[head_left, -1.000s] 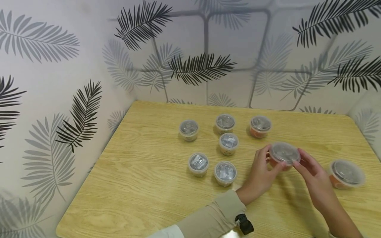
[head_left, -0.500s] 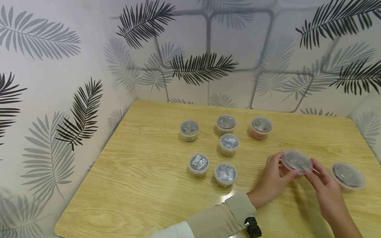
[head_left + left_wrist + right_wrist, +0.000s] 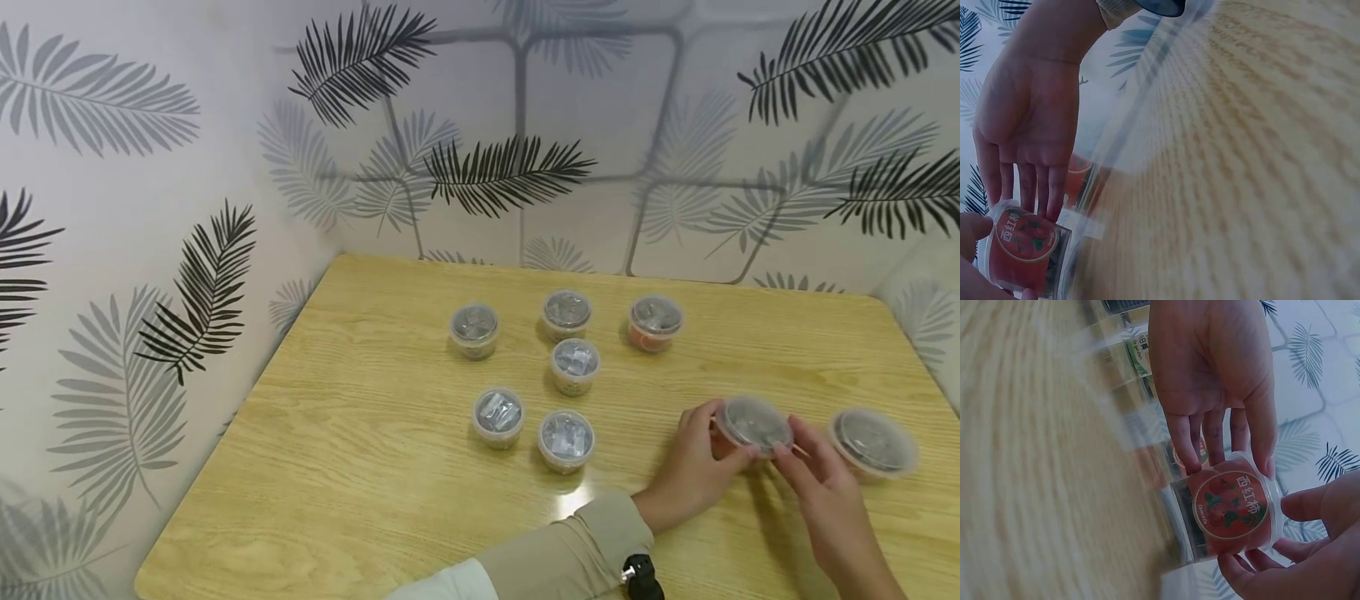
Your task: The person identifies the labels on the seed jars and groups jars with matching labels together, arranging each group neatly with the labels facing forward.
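My left hand (image 3: 693, 471) and right hand (image 3: 828, 500) grip a round plastic tub (image 3: 756, 423) from opposite sides. Thumbs lie along its near side, and the other fingers reach round the wall. It stands upright, its base close over the table. A red label (image 3: 1232, 505) with a tomato picture and Chinese characters wraps the wall, under a clear lid. Just right of my right hand stands a similar lidded tub (image 3: 873, 442), its red wall partly showing in the left wrist view. Part of the held tub's wall is hidden by fingers.
Several smaller lidded tubs, among them one (image 3: 566, 440) near my left forearm and another (image 3: 476, 329) farther left, stand on the wooden table (image 3: 337, 467). A red-walled tub (image 3: 655, 323) is at the back. Leaf-patterned wall covering (image 3: 585, 225) borders the far edge.
Both hands have carried the tub right and toward the person, closer to the tub at the right. The other tubs have stayed in place.
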Available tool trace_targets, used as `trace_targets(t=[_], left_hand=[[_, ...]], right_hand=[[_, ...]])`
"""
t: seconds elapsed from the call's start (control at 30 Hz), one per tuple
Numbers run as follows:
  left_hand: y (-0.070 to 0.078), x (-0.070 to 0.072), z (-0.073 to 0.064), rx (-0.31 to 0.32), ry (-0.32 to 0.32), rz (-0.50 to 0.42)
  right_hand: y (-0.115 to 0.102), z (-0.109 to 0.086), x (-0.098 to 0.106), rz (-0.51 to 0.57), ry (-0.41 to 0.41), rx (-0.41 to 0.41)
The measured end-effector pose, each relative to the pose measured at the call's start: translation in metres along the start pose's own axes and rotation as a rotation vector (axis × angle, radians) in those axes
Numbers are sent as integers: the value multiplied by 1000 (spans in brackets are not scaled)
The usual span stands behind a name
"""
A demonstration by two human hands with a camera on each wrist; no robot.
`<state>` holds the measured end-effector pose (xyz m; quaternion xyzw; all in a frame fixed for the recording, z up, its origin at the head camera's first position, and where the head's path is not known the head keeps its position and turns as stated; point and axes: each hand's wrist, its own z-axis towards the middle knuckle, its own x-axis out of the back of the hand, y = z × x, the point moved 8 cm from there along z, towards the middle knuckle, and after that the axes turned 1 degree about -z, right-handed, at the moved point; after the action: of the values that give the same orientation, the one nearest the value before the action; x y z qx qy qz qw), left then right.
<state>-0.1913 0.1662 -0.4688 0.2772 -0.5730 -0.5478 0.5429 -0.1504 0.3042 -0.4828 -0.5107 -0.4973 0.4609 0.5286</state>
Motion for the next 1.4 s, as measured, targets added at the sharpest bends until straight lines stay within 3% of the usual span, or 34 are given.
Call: trace_targets(t=[0.17, 0.37, 0.5, 0.97, 1.17, 1.33, 1.4], left_hand=[[-1, -4, 0, -26, 5, 14], [-3, -10, 1, 5, -13, -26], [-1, -12, 1, 1, -21, -2], [2, -21, 9, 38, -65, -16], [2, -24, 16, 19, -58, 24], [2, -30, 20, 0, -58, 80], [2, -33, 21, -5, -61, 87]], right_hand=[[3, -2, 1, 1, 6, 12], [5, -4, 5, 59, 35, 51], [6, -7, 8, 92, 47, 57], [3, -5, 16, 85, 27, 79], [0, -1, 20, 81, 57, 83], [0, 0, 25, 19, 123, 60], [1, -2, 28, -123, 160, 14]])
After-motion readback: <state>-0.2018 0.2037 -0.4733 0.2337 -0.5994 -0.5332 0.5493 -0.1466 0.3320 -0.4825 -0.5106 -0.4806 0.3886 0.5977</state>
